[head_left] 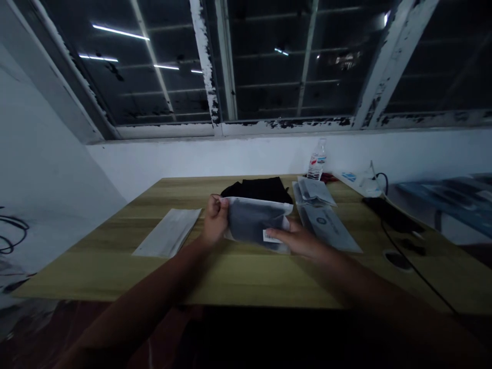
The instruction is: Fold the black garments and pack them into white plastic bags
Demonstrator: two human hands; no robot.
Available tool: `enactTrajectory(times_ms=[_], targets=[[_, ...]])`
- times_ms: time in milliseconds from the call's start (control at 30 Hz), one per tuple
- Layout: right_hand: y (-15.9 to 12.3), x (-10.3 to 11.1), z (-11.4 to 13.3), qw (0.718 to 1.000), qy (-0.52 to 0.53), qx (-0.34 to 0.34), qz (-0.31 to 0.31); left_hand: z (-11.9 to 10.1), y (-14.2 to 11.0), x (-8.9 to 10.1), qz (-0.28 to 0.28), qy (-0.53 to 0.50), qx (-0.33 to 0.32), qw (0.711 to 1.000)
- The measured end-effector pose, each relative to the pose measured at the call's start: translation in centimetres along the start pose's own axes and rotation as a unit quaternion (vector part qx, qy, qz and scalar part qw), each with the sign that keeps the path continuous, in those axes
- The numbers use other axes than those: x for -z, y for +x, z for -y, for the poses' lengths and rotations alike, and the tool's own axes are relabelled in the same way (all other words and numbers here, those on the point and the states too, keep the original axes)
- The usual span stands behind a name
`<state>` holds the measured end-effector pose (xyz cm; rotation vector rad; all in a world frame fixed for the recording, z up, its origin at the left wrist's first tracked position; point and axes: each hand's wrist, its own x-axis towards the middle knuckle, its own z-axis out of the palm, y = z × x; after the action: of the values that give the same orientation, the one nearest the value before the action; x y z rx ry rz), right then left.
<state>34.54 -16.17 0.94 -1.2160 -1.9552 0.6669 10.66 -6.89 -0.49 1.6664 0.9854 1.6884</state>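
Between my two hands is a frosted plastic bag (pixel 248 220) with something dark folded inside and a small white barcode label near its lower right. My left hand (pixel 216 219) pinches the bag's upper left corner, thumb on top. At the right side my right hand (pixel 295 237) grips the bag, its thumb lying by the label. Just behind the bag lies a folded black cloth (pixel 265 188). A stack of flat, whitish bags (pixel 169 233) rests on the table to the left. Filled frosted bags (pixel 326 225) lie to the right, some overlapping.
The wood-grain table (pixel 261 282) meets a white wall under dark windows. A clear water bottle (pixel 317 160) stands at the back right. Farther right are a black phone-like slab (pixel 392 214), a cable (pixel 415 271), a round table hole (pixel 398 260) and blue-wrapped packages (pixel 453 197).
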Motion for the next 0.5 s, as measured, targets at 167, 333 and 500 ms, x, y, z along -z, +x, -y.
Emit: enactTrajectory(times_ms=[167, 333, 500], targets=[[-1.9, 6.0, 1.2, 0.991, -0.09, 0.088, -0.049, 0.0, 1.0, 1.3, 0.121, 0.016, 0.013, 0.992], [-6.0, 14.3, -2.7, 0.942, -0.307, 0.057, -0.125, 1.0, 1.8, 1.8, 0.231, 0.23, 0.003, 0.945], [-9.0, 14.9, -7.9, 0.934, -0.358, -0.01, 0.001, 2.5, 2.3, 1.7, 0.253, 0.353, -0.016, 0.901]])
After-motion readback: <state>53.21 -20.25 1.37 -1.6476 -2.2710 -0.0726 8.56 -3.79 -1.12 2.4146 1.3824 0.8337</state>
